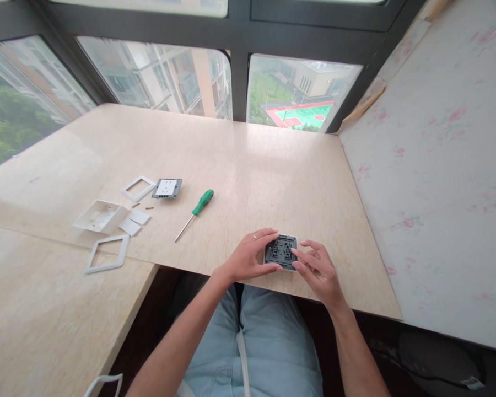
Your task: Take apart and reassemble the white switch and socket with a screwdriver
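Near the table's front edge is a light switch [280, 252] with its dark grey inner face turned up and a white rim under it. My left hand [254, 255] grips it from the left, fingers along the far edge and thumb along the near edge. At its right side is my right hand [316, 269], fingers apart. The index fingertip touches the grey face, and the thumb is by the near right corner. A green-handled screwdriver [202, 203] lies further left, and past it rests a wall socket [167, 188] with a white face.
To the left lie a white mounting box [100, 215], two white frames [139, 188] [91, 264], two small white plates [134, 221] and two screws [135, 205]. A papered wall [434, 182] bounds the right side; windows [157, 77] stand behind the table [248, 165].
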Motion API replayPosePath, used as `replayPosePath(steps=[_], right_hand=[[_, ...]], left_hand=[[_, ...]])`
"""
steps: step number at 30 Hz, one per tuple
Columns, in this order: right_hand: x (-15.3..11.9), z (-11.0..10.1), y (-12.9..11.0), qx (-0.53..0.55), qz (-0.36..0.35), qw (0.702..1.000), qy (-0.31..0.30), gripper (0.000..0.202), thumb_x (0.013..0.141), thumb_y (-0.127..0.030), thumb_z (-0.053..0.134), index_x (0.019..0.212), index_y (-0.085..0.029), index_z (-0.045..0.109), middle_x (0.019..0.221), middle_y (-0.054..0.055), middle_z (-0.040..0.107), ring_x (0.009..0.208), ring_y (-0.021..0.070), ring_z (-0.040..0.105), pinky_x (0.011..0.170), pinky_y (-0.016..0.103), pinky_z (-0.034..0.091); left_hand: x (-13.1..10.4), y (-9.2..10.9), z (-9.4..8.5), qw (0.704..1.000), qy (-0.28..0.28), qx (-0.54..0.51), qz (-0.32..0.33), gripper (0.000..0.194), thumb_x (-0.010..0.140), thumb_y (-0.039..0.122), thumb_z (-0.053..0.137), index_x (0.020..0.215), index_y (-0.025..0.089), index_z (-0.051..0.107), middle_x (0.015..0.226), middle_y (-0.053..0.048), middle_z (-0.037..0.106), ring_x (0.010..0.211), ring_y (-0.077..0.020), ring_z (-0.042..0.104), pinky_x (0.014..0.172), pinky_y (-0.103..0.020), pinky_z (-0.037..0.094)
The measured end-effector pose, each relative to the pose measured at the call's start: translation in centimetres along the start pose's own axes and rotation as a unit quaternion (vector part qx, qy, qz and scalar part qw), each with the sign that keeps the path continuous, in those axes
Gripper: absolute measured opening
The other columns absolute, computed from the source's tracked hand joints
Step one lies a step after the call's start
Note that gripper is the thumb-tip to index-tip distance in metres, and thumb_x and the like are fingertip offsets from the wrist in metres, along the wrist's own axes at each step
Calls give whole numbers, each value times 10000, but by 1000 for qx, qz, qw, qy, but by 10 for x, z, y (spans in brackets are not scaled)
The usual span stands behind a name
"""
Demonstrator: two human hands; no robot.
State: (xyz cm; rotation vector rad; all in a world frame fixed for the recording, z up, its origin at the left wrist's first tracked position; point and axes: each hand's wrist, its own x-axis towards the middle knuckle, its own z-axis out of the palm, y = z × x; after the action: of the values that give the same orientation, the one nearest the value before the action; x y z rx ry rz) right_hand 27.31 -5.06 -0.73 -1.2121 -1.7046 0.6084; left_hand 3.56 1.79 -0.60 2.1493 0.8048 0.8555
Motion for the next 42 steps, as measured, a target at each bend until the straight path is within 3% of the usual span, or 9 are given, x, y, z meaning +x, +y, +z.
replayPosePath(steps=[25, 30, 37, 42], right_hand=[[0, 0, -2, 12, 13, 1000, 16, 371, 924, -184, 664, 1257, -342, 703, 1220, 84, 580, 736, 116, 592, 587, 282, 529], [-2, -2, -1, 9, 43, 997, 57, 316, 925, -250, 665, 1229, -318, 724, 1181, 87, 623, 793, 146, 620, 576, 273, 527], [-5, -2, 3, 21, 82, 991, 99, 234, 907, -284, 680, 1122, -290, 771, 1143, 82, 652, 1017, 215, 644, 745, 337, 578], [2, 3, -8, 48, 142, 973, 175, 191, 893, -345, 690, 1026, -234, 771, 1056, 66, 676, 783, 162, 636, 648, 309, 566]], left_hand=[[2, 4, -2, 1000, -6, -5, -6, 733, 834, 576, 727, 1451, 262, 488, 1484, -136, 536, 1382, -303, 497, 1147, -511, 406], [3, 5, -3, 1000, -10, -7, -12, 727, 838, 582, 720, 1448, 261, 490, 1493, -134, 529, 1389, -303, 488, 1151, -512, 399], [2, 4, -2, 1000, -11, -8, -20, 734, 827, 599, 720, 1431, 239, 509, 1483, -140, 539, 1388, -302, 491, 1152, -512, 392], [1, 6, -3, 999, -12, -12, -28, 749, 804, 587, 748, 1425, 235, 522, 1486, -139, 539, 1387, -305, 493, 1155, -493, 390]])
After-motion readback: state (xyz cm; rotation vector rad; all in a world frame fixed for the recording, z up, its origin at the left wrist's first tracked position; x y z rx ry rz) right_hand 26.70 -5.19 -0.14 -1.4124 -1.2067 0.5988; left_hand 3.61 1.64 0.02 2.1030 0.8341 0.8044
